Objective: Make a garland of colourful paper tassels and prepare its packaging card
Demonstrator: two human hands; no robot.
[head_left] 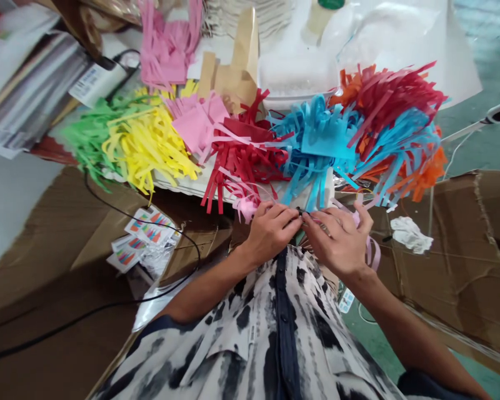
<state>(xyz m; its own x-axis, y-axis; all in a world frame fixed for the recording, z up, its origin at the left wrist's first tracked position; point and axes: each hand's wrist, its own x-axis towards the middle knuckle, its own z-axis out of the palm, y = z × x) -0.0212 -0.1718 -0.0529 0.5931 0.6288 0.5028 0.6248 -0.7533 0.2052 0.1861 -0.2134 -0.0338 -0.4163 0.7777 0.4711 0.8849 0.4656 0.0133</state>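
My left hand (270, 229) and my right hand (340, 238) meet just above my lap, fingertips pinched together on a thin dark stick (303, 212). A pale pink fringed paper strip (246, 208) bunches by my left fingers, and its ribbon-like end (373, 251) loops past my right hand. Both hands are closed around this piece. Right behind them lie piles of fringed paper: red (237, 155), blue (316, 145), yellow (150, 145), green (95, 133), pink (169, 50), and a mixed red, blue and orange heap (395, 122).
Flattened cardboard (466, 244) covers the floor on both sides. A black cable (120, 214) runs across the left cardboard past small colour-printed packets (144, 233). A crumpled white paper (410, 233) lies at the right. Stacked papers (29, 83) sit far left.
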